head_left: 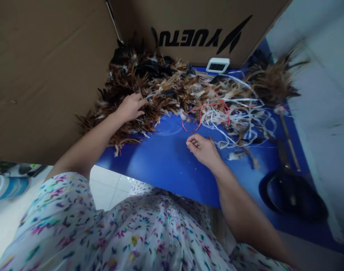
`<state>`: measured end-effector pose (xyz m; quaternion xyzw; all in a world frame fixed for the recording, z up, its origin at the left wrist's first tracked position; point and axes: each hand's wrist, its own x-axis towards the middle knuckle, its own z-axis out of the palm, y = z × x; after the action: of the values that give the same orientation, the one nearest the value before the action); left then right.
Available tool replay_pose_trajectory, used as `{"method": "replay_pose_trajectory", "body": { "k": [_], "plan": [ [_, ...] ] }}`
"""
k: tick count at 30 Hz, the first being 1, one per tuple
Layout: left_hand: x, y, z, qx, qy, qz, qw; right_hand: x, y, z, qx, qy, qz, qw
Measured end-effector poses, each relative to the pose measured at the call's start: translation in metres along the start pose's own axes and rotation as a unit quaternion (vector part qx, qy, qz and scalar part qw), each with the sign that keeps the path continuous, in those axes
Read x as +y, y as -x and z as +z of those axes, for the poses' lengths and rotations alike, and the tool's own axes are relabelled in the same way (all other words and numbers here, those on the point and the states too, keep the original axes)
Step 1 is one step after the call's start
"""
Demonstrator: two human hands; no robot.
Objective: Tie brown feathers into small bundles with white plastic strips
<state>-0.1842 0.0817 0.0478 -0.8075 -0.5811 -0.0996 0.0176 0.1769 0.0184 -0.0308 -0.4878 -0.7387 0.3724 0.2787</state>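
Observation:
Brown and black feathers [172, 90] lie in a long heap across the back of the blue tabletop. On the left part of that heap rests my left hand [131, 107], its fingers stretched out and apart among the feathers. My right hand [201, 148] is closed above the blue surface, in front of the heap. Whether anything small sits in its curled fingers is hidden. Just beyond it lie a loose red string [200, 119] and a tangle of white plastic string [239, 120], mixed with feathers.
Large black-handled scissors [294, 195] lie at the right edge. Behind them is a feather bundle [273, 82] on a thin stick [289, 141]. A small white device [217, 65] stands before the cardboard box [200, 15] at the back; another cardboard panel [47, 75] borders the left.

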Motion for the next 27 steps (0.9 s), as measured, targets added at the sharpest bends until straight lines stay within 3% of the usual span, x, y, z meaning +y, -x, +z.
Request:
{"method": "replay_pose_trajectory", "body": {
  "k": [3, 5, 7, 11, 13, 15, 19, 24, 27],
  "plan": [
    [0.005, -0.017, 0.011, -0.023, 0.011, 0.011, 1.0, -0.003, 0.0, -0.002, 0.003, 0.006, 0.006, 1.0],
    [-0.001, -0.024, 0.01, 0.018, 0.048, -0.014, 0.999, -0.004, 0.0, -0.002, -0.002, 0.005, 0.005, 1.0],
    [-0.009, -0.028, 0.005, 0.093, 0.112, -0.079, 0.986, -0.005, 0.0, -0.003, -0.008, 0.003, 0.004, 1.0],
    [-0.023, -0.033, -0.01, 0.209, 0.306, -0.204, 0.906, -0.007, 0.0, -0.004, -0.005, 0.01, 0.001, 1.0],
    [-0.025, -0.033, -0.017, 0.214, 0.404, -0.232, 0.859, -0.006, 0.0, -0.003, -0.003, 0.013, -0.002, 1.0],
    [-0.024, -0.032, -0.025, 0.196, 0.453, -0.263, 0.828, -0.006, -0.001, -0.003, -0.002, 0.013, -0.005, 1.0],
    [-0.021, -0.026, -0.039, 0.182, 0.469, -0.313, 0.806, -0.005, -0.001, -0.003, 0.001, 0.009, -0.008, 1.0],
    [-0.022, -0.017, -0.045, 0.164, 0.513, -0.319, 0.78, -0.005, 0.0, -0.002, 0.001, 0.01, -0.011, 1.0],
    [-0.035, -0.014, -0.048, 0.199, 0.486, -0.349, 0.776, -0.005, 0.0, -0.002, 0.001, 0.016, -0.009, 1.0]
  ]
}}
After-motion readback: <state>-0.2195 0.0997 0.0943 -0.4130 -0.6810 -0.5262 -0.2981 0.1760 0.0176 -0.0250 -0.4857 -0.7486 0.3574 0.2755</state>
